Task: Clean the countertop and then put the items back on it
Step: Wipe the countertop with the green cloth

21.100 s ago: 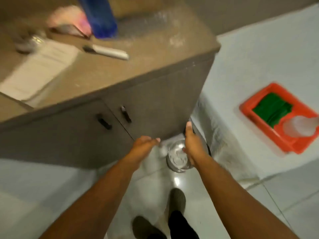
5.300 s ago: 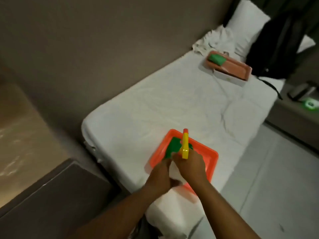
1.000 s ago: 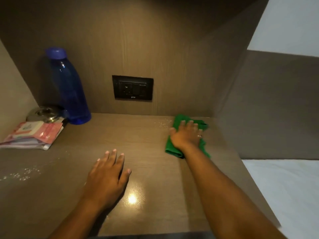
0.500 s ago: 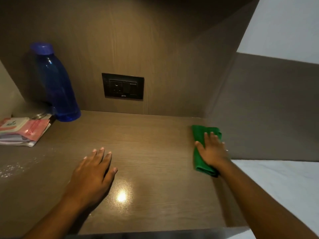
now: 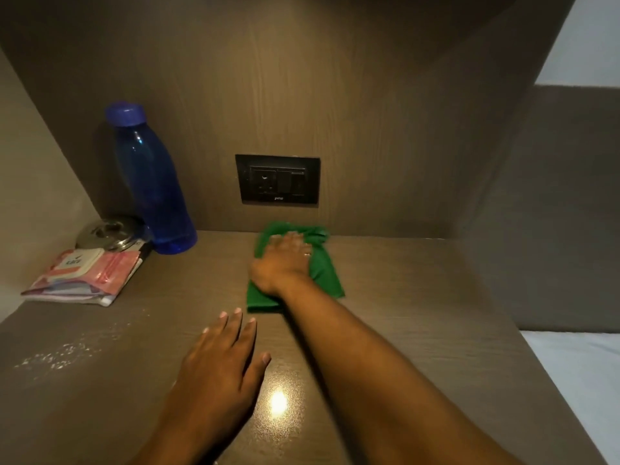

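Right hand (image 5: 283, 263) flat on green cloth (image 5: 323, 266), countertop (image 5: 419, 297)

Your brown wood-grain countertop (image 5: 419, 297), with several things lying on it.

At the back left you have a blue bottle (image 5: 152, 182) upright, a round metal lid (image 5: 109, 231) beside it, and a pink packet (image 5: 85, 275) in front. A green cloth (image 5: 322, 266) lies flat near the back wall under your right hand (image 5: 280, 266); your left hand (image 5: 221, 360) rests flat nearer you. White specks (image 5: 60, 355) dot the left front.
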